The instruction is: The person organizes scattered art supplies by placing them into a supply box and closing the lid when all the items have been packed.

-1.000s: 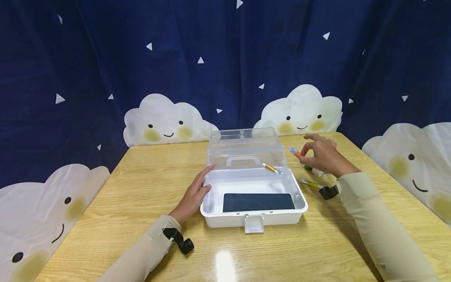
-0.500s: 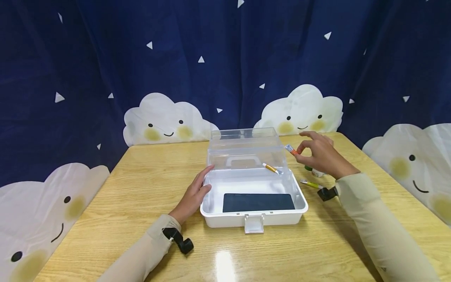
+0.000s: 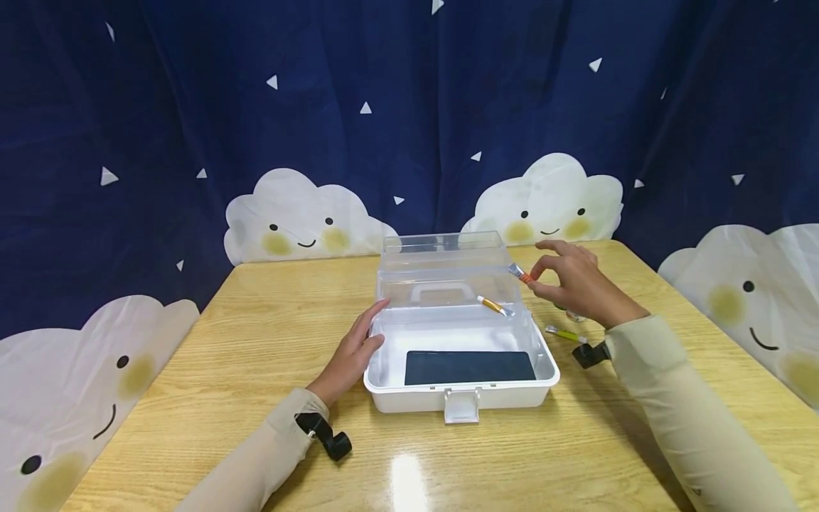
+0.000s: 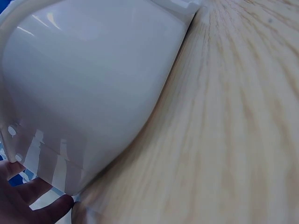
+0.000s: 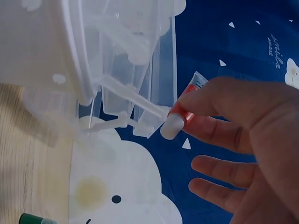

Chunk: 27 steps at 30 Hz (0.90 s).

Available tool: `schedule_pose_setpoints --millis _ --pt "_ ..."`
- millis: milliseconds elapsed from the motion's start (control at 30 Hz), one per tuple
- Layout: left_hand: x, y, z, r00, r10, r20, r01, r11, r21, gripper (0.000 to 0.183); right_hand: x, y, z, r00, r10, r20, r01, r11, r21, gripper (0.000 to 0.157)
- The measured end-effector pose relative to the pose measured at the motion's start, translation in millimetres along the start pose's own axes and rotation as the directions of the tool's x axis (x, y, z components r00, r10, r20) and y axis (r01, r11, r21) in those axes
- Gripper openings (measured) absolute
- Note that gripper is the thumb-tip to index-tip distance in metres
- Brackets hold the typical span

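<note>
My right hand (image 3: 572, 281) pinches an orange paint tube (image 5: 189, 100) between thumb and index finger, the other fingers spread apart. Its white cap points toward the right wrist camera. In the head view the tube is held up by the right back of a white storage box (image 3: 409, 402), overlapping the raised clear trays. My left hand (image 3: 352, 352) holds the left side of this box, thumb at the rim and fingers at the back corner. A gold paint tube (image 3: 491, 306) lies in the clear tray (image 3: 397, 288). On the box floor is a dark rectangle (image 3: 470, 368).
A yellow-green tube (image 3: 564, 333) lies on the wooden table (image 3: 281, 313) right of the box. Behind it, a green and white item (image 3: 574, 316) is partly hidden by my right hand. The latch (image 3: 461, 407) hangs at the box's front. A blue curtain (image 3: 333, 57) stands behind.
My right hand has moved left with the orange paint tube, from beside the box to over the edge of the clear trays. The left hand and the box have not moved.
</note>
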<state>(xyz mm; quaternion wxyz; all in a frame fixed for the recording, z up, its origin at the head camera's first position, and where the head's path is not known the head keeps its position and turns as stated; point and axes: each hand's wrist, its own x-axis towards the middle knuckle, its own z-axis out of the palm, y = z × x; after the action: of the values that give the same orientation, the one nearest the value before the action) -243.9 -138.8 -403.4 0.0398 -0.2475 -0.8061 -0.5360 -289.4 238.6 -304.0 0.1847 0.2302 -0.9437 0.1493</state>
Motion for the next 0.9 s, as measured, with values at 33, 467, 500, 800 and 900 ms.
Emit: schedule_pose_setpoints --millis 33,467,500,800,900 --pt "-0.8 3.9 -0.2 1.0 -0.002 0.003 0.002 1.0 -0.003 0.053 -0.3 -1.0 0.1 1.0 -0.006 0.001 0.006 1.0 0.001 0.007" --pt "-2.6 9.7 0.5 1.0 -0.018 -0.001 0.018 1.0 0.005 0.052 -1.1 -8.9 1.8 0.999 -0.033 0.037 0.032 0.999 0.03 0.005" --pt "-3.5 13.9 0.2 1.0 -0.022 0.0 0.022 1.0 0.005 0.053 -1.1 -9.1 2.7 0.999 -0.042 0.035 0.04 0.999 0.033 0.005" --pt "-1.5 9.9 -0.2 1.0 -0.004 0.004 0.004 1.0 -0.007 0.053 -0.3 -12.9 6.7 0.992 -0.116 0.041 0.112 0.99 0.083 0.005" --pt "1.3 -2.4 0.8 1.0 -0.002 -0.004 0.002 1.0 -0.002 0.054 -0.6 -14.8 7.4 0.99 -0.135 0.05 0.13 0.987 0.096 0.006"
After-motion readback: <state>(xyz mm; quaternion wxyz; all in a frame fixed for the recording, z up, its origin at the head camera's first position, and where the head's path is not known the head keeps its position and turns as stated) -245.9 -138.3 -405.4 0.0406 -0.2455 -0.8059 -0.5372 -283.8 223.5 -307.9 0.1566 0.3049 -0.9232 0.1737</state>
